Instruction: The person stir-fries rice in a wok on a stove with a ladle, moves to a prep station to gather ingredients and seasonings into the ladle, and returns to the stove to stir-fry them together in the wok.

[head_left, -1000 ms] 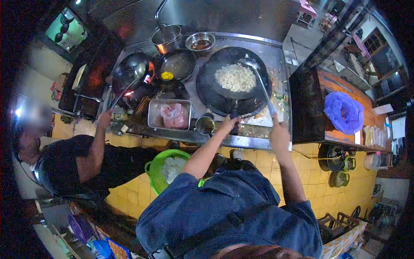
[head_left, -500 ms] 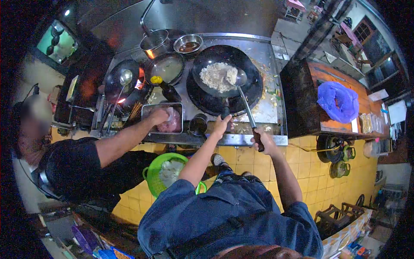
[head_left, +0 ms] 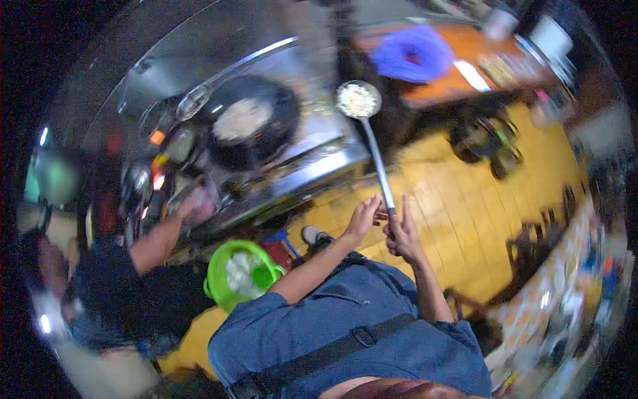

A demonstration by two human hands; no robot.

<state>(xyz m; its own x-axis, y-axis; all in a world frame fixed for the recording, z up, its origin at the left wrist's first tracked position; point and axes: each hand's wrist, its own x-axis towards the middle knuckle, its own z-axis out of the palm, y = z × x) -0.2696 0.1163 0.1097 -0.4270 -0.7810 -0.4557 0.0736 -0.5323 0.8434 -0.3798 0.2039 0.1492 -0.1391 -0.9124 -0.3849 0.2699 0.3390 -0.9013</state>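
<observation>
My right hand point(head_left: 403, 236) is wrapped round the dark handle of a long metal ladle point(head_left: 377, 156). The ladle's round bowl is full of pale food pieces point(head_left: 357, 100) and hangs in front of the wooden counter. Just left of the handle, my left hand point(head_left: 364, 219) has its fingers apart and holds nothing. On the stove at the upper left, a large black wok point(head_left: 282, 113) has more pale food point(head_left: 242, 121) in it, blurred by motion. Neither hand touches the wok.
A co-worker's arm point(head_left: 159, 243) reaches to the stove at the left, near a flame point(head_left: 158, 181). A green basket point(head_left: 211, 272) with white contents stands low at the left. A purple bag point(head_left: 412, 54) lies on the wooden counter point(head_left: 425, 96). Gas bottles point(head_left: 506, 159) stand on the floor.
The view has turned right, away from the stove. My left hand has let go of the wok's handle and opened. The ladle has left the wok, with food in its bowl.
</observation>
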